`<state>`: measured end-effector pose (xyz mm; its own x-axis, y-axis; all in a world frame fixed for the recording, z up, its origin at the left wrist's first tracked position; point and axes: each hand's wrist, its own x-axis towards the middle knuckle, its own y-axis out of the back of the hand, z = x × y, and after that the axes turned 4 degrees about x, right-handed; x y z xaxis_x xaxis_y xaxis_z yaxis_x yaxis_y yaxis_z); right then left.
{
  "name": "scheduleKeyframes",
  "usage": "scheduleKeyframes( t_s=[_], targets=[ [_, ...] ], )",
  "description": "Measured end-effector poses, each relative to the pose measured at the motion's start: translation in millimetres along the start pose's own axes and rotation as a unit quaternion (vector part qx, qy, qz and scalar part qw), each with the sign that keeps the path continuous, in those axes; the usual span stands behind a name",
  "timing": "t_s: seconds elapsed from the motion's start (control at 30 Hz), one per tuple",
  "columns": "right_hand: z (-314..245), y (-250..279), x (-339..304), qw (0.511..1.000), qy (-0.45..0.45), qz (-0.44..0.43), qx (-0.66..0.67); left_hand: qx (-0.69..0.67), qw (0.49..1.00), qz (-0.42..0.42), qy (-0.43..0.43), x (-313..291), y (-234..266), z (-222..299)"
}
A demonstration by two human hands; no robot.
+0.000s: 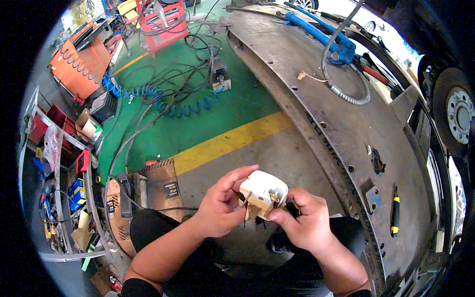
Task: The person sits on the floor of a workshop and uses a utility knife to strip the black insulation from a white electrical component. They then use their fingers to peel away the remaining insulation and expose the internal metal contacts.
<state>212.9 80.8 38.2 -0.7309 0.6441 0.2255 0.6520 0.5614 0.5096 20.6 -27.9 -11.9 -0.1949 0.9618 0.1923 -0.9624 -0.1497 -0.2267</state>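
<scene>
Both hands hold one small part above my lap. It has a smooth white rounded cover (267, 182) on top and a tan, yellowish piece (258, 205) below, with some dark bits at its underside. I cannot make out what kind of part it is. My left hand (220, 205) grips its left side, thumb low and forefinger along the upper edge. My right hand (308, 218) pinches the lower right side between thumb and fingers; some of those fingertips are hidden behind the part.
A steel bench plate (336, 119) runs along my right, bearing a black-and-yellow tool (395, 213), a blue hydraulic ram (316, 34) and a grey hose (354, 99). Cables and a blue coiled hose (190, 109) lie on the green floor. A metal rack (89, 188) stands left, flattened cardboard (156, 183) nearby.
</scene>
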Motion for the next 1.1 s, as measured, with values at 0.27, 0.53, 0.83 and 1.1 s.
scheduleKeyframes(
  t_s=[0.27, 0.53, 0.83, 1.1],
  targets=[
    [-2, 12, 5, 0.996, 0.058, -0.064, 0.008, -0.292, 0.945, 0.055, 0.137, -1, -4, -22],
    [-3, 11, 4, 0.986, 0.155, -0.039, -0.04, -0.367, 0.915, 0.023, 0.168, -12, -14, -43],
    [2, 17, 11, 0.978, 0.185, -0.091, 0.019, -0.381, 0.908, 0.046, 0.168, -13, -14, -28],
    [13, 32, 25, 0.977, 0.195, -0.018, -0.079, -0.17, 0.947, -0.119, 0.247, -15, 16, -14]
  ],
)
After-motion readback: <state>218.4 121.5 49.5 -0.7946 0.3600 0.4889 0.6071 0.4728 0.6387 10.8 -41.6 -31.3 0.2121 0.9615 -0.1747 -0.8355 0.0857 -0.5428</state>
